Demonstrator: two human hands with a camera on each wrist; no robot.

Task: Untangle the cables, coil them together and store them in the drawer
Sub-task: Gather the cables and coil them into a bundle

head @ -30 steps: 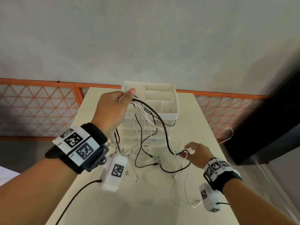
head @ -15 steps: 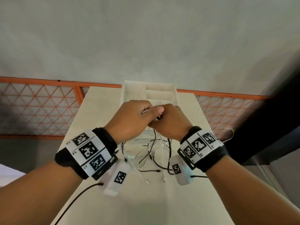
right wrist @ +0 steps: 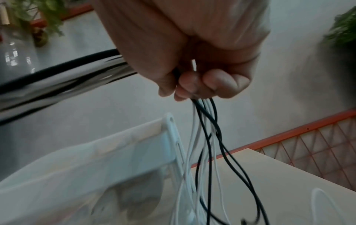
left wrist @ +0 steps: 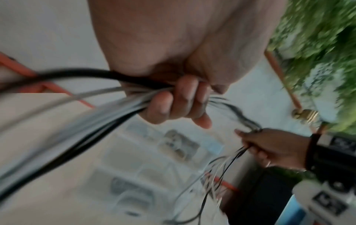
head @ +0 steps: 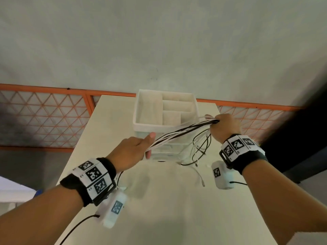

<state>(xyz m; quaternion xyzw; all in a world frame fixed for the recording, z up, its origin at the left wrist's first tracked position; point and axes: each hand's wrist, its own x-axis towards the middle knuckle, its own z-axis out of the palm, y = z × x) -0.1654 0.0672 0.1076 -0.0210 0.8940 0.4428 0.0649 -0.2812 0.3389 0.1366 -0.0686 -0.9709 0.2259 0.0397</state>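
Observation:
A bundle of black and white cables (head: 178, 134) stretches taut between my two hands in front of the white drawer unit (head: 164, 121). My left hand (head: 139, 149) grips the lower left end, fingers curled round the cables (left wrist: 108, 97). My right hand (head: 223, 124) grips the upper right end beside the unit's top tray. Loose cable ends (head: 200, 149) hang from the right hand down to the table; the right wrist view shows these cables (right wrist: 204, 137) dangling below the curled fingers (right wrist: 194, 85).
The drawer unit stands at the far middle of a beige table (head: 159, 200). Its top is an open tray with dividers (head: 177, 110). An orange mesh railing (head: 44, 117) runs behind the table. A dark object (head: 300, 147) stands to the right.
The hands were together above the drawer unit half a second ago; now they have pulled apart, the left down-left and the right up-right, drawing the cables into a straight bundle.

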